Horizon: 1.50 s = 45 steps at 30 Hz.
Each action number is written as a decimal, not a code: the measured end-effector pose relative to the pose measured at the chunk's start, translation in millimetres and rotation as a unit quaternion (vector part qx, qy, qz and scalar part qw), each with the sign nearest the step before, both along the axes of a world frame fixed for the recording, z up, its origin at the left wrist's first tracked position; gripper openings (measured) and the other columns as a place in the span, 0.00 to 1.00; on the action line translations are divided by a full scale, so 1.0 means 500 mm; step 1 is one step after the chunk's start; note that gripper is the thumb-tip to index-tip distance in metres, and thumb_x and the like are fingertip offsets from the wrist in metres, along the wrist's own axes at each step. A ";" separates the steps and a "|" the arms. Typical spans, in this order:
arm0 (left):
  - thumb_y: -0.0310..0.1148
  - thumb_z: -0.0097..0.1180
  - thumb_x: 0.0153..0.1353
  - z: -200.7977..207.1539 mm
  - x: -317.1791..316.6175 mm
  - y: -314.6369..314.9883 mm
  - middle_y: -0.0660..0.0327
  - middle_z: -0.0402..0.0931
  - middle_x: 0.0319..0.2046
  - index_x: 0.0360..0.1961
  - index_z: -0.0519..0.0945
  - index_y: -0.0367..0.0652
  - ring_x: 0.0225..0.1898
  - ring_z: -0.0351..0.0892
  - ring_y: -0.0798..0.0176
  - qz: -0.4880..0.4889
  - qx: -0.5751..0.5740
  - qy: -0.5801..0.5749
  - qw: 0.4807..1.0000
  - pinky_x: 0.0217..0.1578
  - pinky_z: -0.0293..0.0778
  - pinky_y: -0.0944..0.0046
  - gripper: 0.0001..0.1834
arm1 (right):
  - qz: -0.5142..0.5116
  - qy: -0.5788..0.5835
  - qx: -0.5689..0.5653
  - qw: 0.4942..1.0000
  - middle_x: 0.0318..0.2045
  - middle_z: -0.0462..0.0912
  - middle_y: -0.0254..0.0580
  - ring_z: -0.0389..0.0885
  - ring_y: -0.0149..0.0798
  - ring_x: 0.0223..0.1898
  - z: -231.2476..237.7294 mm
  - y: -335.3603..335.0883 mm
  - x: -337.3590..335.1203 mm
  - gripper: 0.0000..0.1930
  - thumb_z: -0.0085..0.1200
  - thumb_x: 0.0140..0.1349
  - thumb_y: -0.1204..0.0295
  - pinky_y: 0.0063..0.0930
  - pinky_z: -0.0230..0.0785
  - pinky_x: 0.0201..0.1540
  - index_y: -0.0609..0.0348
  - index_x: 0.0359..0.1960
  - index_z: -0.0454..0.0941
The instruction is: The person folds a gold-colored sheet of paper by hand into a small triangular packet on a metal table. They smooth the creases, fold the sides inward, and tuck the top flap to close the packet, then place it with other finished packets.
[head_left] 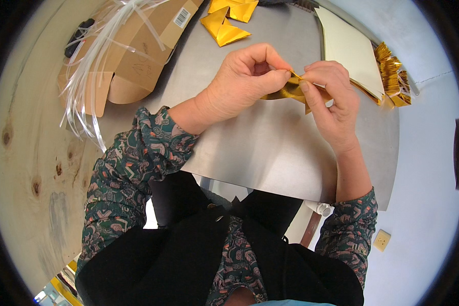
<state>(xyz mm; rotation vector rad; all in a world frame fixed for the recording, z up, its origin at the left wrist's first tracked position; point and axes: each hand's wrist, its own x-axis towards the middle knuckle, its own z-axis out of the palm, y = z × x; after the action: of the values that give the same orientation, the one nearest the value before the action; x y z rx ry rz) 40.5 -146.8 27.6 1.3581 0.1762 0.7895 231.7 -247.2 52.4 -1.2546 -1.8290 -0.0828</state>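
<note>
A shiny gold foil sheet point(289, 92) is stretched between my two hands over the metal table. My left hand point(242, 79) pinches its upper edge between thumb and forefinger. Close beside it, my right hand point(331, 99) pinches the same edge with thumb and fingers. The foil hangs down behind the fingertips, so part of it is hidden. Beyond my left hand lie folded gold foil pieces point(224, 30) with pointed corners.
At the left stands a brown cardboard box point(137, 61) with clear plastic strips point(104, 51) draped over it. A stack of cream sheets point(347, 48) lies at the far right, beside pleated gold foil pieces point(392, 76). The grey metal table point(260, 148) has a curved near edge.
</note>
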 end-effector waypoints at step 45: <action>0.39 0.56 0.65 -0.050 -0.058 0.277 0.37 0.75 0.56 0.59 0.77 0.32 0.59 0.75 0.37 0.340 0.282 0.453 0.774 0.62 0.71 0.47 0.26 | -0.217 0.063 -0.235 0.945 0.54 0.82 0.54 0.86 0.47 0.48 -0.116 0.290 -0.060 0.34 0.71 0.57 0.61 0.37 0.79 0.51 0.62 0.64 0.75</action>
<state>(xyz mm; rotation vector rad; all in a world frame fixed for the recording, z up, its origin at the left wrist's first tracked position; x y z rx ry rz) 11.5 -8.3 2.7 2.2315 1.3505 0.7193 201.9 -102.2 -5.5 -1.9390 -1.4765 0.2007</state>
